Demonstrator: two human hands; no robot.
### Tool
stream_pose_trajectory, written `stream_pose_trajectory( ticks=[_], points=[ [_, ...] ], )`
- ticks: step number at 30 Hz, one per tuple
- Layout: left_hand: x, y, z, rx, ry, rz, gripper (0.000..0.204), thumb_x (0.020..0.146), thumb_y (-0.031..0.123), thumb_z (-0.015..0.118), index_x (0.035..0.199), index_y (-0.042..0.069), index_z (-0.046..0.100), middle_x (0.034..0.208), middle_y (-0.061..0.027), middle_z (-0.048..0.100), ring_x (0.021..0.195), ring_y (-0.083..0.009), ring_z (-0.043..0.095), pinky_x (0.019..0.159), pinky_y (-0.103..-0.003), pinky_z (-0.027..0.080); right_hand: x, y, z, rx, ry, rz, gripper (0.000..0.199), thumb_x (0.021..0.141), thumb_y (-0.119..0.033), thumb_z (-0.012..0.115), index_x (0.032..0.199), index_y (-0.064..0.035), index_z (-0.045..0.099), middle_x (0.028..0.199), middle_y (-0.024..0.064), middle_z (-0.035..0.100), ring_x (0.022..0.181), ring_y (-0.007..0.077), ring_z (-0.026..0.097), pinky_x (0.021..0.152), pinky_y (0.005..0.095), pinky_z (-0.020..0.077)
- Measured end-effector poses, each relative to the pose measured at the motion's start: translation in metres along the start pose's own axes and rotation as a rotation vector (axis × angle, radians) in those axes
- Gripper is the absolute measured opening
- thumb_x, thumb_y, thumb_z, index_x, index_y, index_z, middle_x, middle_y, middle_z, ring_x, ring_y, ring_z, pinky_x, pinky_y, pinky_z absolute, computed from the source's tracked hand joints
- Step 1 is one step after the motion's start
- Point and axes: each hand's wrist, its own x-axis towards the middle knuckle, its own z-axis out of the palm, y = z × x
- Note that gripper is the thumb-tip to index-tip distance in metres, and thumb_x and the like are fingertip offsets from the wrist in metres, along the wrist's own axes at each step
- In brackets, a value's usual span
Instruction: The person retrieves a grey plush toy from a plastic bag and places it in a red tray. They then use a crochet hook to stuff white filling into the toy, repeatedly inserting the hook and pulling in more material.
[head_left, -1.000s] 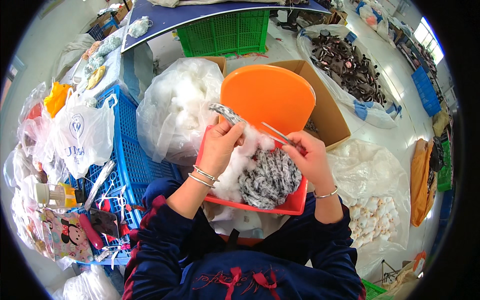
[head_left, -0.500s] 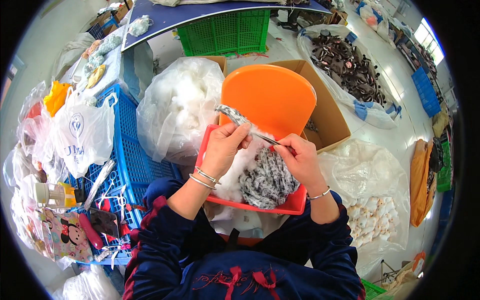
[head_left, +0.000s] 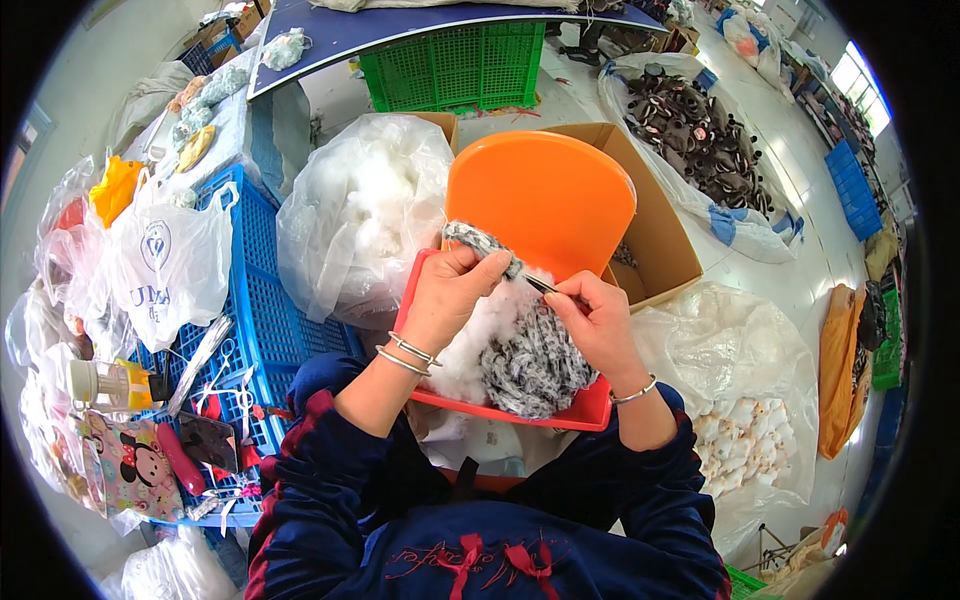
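My left hand [head_left: 455, 290] pinches a small grey-and-white mottled fuzzy fabric piece [head_left: 480, 242], shaped like a narrow strip or tube. In my right hand [head_left: 597, 318] is a slim dark metal tool that looks like tweezers [head_left: 540, 285]. Its tip meets the near end of the fabric piece, so the very point is hidden. Below both hands, white stuffing fluff [head_left: 468, 345] lies in a red tray [head_left: 590, 408], beside a pile of similar mottled fuzzy pieces [head_left: 537, 362]. The tray rests over my lap.
An orange stool seat [head_left: 540, 190] stands just beyond the tray, in front of an open cardboard box [head_left: 660, 235]. A clear bag of white stuffing [head_left: 365, 210] is to the left, near blue crates [head_left: 265, 310]. Right lies a bag of small white pieces [head_left: 750, 430].
The tweezers have gone deeper toward the fabric piece, with less of their length showing. My right hand has come slightly closer to my left, and the fabric has shifted a little right.
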Motion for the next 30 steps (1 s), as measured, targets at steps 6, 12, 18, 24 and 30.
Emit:
stream_pose_trajectory(
  ticks=[6, 12, 18, 24, 30],
  points=[
    [-0.009, -0.022, 0.017, 0.016, -0.061, 0.066, 0.035, 0.091, 0.024, 0.07, 0.067, 0.0, 0.064, 0.062, 0.0014, 0.059, 0.058, -0.0052, 0.051, 0.053, -0.023, 0.041, -0.002, 0.005, 0.006, 0.159, -0.017, 0.091, 0.012, 0.089, -0.008, 0.069, 0.087, 0.0006, 0.061, 0.072, -0.0022, 0.06, 0.064, 0.0024, 0.049, 0.057, 0.021, 0.0402],
    [-0.001, -0.004, 0.004, -0.036, -0.052, 0.084, 0.022, 0.092, 0.02, 0.069, 0.08, 0.001, 0.069, 0.069, 0.0031, 0.062, 0.061, -0.0027, 0.051, 0.055, -0.021, 0.041, -0.001, 0.007, 0.001, 0.129, -0.014, 0.076, 0.011, 0.089, -0.007, 0.07, 0.087, 0.0009, 0.062, 0.073, -0.0023, 0.06, 0.066, 0.0024, 0.05, 0.058, 0.0203, 0.0411],
    [0.001, -0.007, -0.001, 0.001, -0.12, 0.043, 0.018, 0.092, 0.018, 0.068, 0.086, 0.002, 0.07, 0.073, 0.006, 0.061, 0.065, -0.0008, 0.05, 0.057, -0.019, 0.039, 0.0, 0.007, -0.001, 0.143, -0.074, 0.099, 0.011, 0.088, -0.006, 0.07, 0.087, 0.0005, 0.062, 0.075, -0.0029, 0.06, 0.066, 0.0023, 0.05, 0.057, 0.0203, 0.0408],
    [-0.002, -0.017, 0.007, -0.013, -0.144, -0.014, 0.016, 0.091, 0.019, 0.069, 0.089, 0.003, 0.071, 0.073, 0.0049, 0.06, 0.065, -0.0036, 0.05, 0.06, -0.02, 0.04, -0.005, 0.015, 0.013, 0.39, -0.077, 0.218, 0.009, 0.091, -0.007, 0.067, 0.088, -0.0014, 0.06, 0.076, -0.004, 0.058, 0.068, 0.0023, 0.049, 0.06, 0.0191, 0.04],
    [-0.003, -0.02, 0.008, -0.032, -0.143, -0.039, 0.017, 0.092, 0.019, 0.068, 0.089, 0.003, 0.07, 0.074, 0.004, 0.06, 0.067, -0.0046, 0.051, 0.061, -0.021, 0.041, -0.005, 0.015, 0.014, 0.407, -0.082, 0.23, 0.01, 0.092, -0.007, 0.066, 0.089, -0.0011, 0.059, 0.077, -0.0032, 0.059, 0.069, 0.0023, 0.049, 0.06, 0.0194, 0.0399]
  ],
)
